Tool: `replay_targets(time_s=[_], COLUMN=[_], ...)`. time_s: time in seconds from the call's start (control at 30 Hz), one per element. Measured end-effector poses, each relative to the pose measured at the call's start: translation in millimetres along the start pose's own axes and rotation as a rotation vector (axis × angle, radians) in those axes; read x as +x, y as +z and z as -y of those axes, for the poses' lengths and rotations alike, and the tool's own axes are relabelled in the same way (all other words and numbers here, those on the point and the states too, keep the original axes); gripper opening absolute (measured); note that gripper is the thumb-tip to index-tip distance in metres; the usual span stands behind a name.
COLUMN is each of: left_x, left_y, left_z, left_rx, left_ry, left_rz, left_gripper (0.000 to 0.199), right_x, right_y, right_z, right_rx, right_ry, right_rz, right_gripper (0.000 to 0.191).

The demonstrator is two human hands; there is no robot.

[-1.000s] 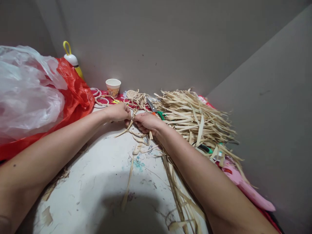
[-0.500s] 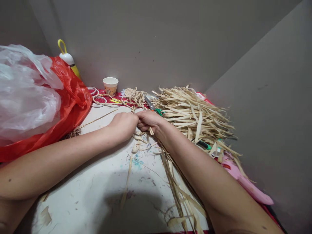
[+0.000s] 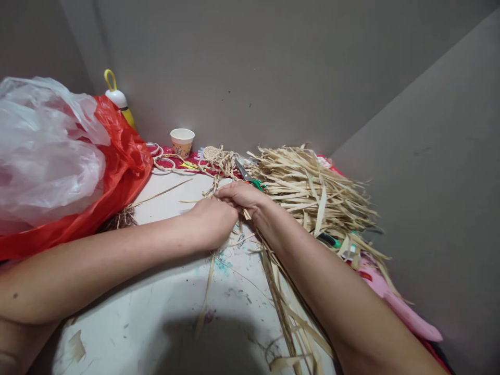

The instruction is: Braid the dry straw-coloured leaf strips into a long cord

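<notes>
My left hand is closed at the middle of the table, its back toward me and its fingers mostly hidden. Just above and partly behind it, my right hand pinches the end of a braided straw cord. Short pale strands poke out below the right palm. The cord runs from the fingers up to a tangled heap of braid. Scissors with green handles lie right behind the right hand. Beside the right wrist spreads a big pile of dry straw strips.
A red bag with white plastic fills the left side. A paper cup and a yellow-and-white bottle stand near the wall. Long strips lie under my right forearm. A pink item sits at the right edge.
My left hand has moved right and toward me, from beside the right hand to below and partly in front of it. The right hand keeps its pinch. The view has shifted slightly.
</notes>
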State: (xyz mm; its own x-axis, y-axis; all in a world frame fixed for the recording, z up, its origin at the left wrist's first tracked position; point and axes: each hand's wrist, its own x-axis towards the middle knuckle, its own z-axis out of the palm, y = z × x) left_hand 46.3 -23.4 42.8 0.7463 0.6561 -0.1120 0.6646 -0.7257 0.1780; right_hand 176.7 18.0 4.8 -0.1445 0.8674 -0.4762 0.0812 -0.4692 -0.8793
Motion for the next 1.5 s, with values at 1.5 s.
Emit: replay_targets(time_s=[1.5], left_x=[36], left_y=[3.8], left_z=[67], left_rx=[-1.072], left_ry=[-0.401], left_rz=[0.118], left_gripper=[0.017], right_x=[-6], right_y=[-9], right_z=[4], right_rx=[-0.112], right_ry=[-0.051], right_rz=[0.166], right_gripper=[0.011])
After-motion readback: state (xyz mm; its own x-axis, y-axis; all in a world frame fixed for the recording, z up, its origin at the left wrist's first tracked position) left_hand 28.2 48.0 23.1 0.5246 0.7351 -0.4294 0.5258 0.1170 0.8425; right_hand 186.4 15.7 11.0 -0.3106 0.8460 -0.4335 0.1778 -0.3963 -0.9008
